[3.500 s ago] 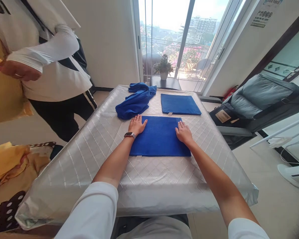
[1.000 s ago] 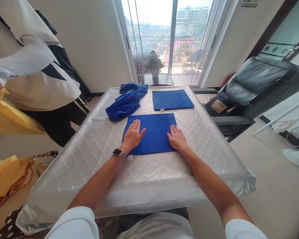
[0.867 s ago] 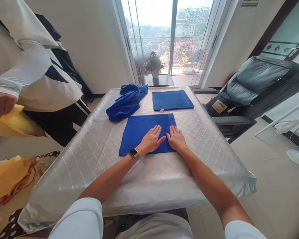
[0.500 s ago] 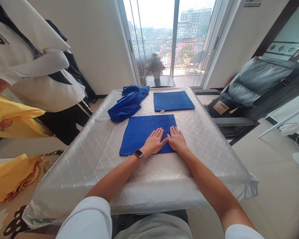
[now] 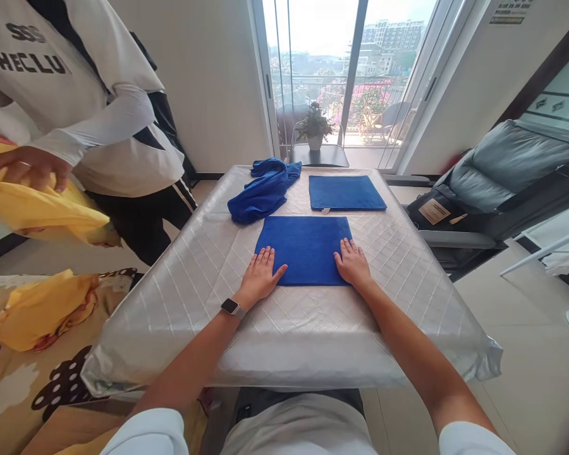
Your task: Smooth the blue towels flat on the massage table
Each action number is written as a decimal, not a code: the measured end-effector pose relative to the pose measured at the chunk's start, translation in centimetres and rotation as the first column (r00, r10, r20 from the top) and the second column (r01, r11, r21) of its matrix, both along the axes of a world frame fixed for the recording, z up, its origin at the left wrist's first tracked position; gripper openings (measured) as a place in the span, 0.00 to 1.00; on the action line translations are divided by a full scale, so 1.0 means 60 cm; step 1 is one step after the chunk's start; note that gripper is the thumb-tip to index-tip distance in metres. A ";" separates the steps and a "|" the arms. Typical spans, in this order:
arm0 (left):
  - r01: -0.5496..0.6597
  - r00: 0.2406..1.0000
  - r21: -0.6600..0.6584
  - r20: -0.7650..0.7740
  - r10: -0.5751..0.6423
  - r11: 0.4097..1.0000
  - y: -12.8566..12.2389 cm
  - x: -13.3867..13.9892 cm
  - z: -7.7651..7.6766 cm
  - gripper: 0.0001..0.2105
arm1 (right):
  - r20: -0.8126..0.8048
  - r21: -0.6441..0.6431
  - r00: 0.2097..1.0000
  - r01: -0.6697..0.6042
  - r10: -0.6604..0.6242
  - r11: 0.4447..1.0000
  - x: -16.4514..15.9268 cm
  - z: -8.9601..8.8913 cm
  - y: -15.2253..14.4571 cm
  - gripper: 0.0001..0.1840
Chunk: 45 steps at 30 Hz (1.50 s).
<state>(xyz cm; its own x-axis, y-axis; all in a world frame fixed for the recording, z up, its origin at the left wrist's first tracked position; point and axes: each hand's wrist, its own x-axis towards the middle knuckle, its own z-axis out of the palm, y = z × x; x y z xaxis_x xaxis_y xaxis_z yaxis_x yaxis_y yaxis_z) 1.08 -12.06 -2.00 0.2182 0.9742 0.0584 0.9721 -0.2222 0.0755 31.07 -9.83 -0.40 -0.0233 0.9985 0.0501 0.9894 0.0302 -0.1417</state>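
Note:
A flat blue cloth [image 5: 308, 249], rectangular in outline, lies on the silver quilted tablecloth [image 5: 294, 347] in front of me. My left hand [image 5: 262, 277] rests flat on its near left corner, fingers spread. On the right edge of the same cloth lies my right hand [image 5: 353, 262], palm down with fingers stretched out. Neither hand grips anything. Behind it, to the right, is a second flat blue cloth [image 5: 347, 193] with a small white tag at its near edge. A crumpled blue cloth [image 5: 263, 193] lies to the far left on the table.
To the left, another person [image 5: 99, 126] in a white top handles a yellow cloth [image 5: 42, 205]. A yellow bundle [image 5: 47, 309] lies on a patterned brown cover beside the table. On the right stands a grey reclining chair [image 5: 493, 170]. A potted plant [image 5: 315, 126] is behind the table.
My hands have moved apart, the left one to the cloth's left side and the right one to its right edge. The cloth's left edge now lies straighter. The view has shifted left.

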 end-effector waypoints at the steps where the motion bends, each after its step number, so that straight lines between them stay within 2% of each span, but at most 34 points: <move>1: -0.001 1.000 -0.005 0.006 0.001 1.000 0.000 0.002 0.001 0.39 | 0.023 0.008 1.000 0.002 -0.002 1.000 -0.002 0.004 -0.005 0.35; 7: 0.009 0.998 -0.010 0.056 -0.009 1.000 0.004 0.003 0.003 0.39 | 0.132 -0.026 0.987 -0.090 0.093 0.996 -0.008 0.014 -0.069 0.35; 12: 0.017 0.998 -0.020 0.063 -0.015 1.000 0.001 0.003 0.007 0.40 | 0.097 -0.105 0.993 -0.060 0.070 0.993 -0.007 0.001 -0.112 0.37; 17: 0.020 0.999 -0.066 0.035 -0.018 0.998 -0.009 -0.001 0.014 0.42 | 0.045 -0.138 0.998 -0.047 0.053 0.989 -0.005 -0.001 -0.118 0.37; 29: 0.039 0.999 -0.110 -0.006 -0.040 0.993 -0.005 -0.015 0.009 0.43 | 0.006 -0.143 1.000 -0.018 0.019 0.990 -0.007 0.002 -0.125 0.36; 34: 0.020 0.998 -0.100 -0.049 -0.025 0.995 -0.023 -0.017 0.008 0.40 | -0.012 -0.136 1.000 -0.015 0.013 0.991 -0.008 0.002 -0.126 0.36; 37: 0.092 0.994 -0.033 -0.060 -0.094 0.995 -0.030 0.025 0.014 0.36 | -0.020 -0.125 1.000 -0.013 0.011 0.992 -0.008 0.002 -0.127 0.35; 42: 0.352 0.936 0.003 0.016 -0.352 0.936 -0.014 0.172 0.030 0.34 | -0.024 -0.096 1.000 -0.015 0.013 0.995 -0.008 0.002 -0.129 0.36; 45: 0.418 0.906 0.009 0.064 -0.418 0.908 -0.003 0.241 0.030 0.34 | -0.025 -0.103 1.000 -0.001 -0.001 0.995 -0.006 0.000 -0.129 0.36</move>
<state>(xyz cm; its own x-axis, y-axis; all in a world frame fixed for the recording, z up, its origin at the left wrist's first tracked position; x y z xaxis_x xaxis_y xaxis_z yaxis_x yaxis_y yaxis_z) 15.53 -12.26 -0.18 0.6015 0.7948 0.0810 0.7833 -0.6066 0.1358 30.69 -17.60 -0.38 -0.0233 0.9984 -0.0520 0.9856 0.0142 -0.1687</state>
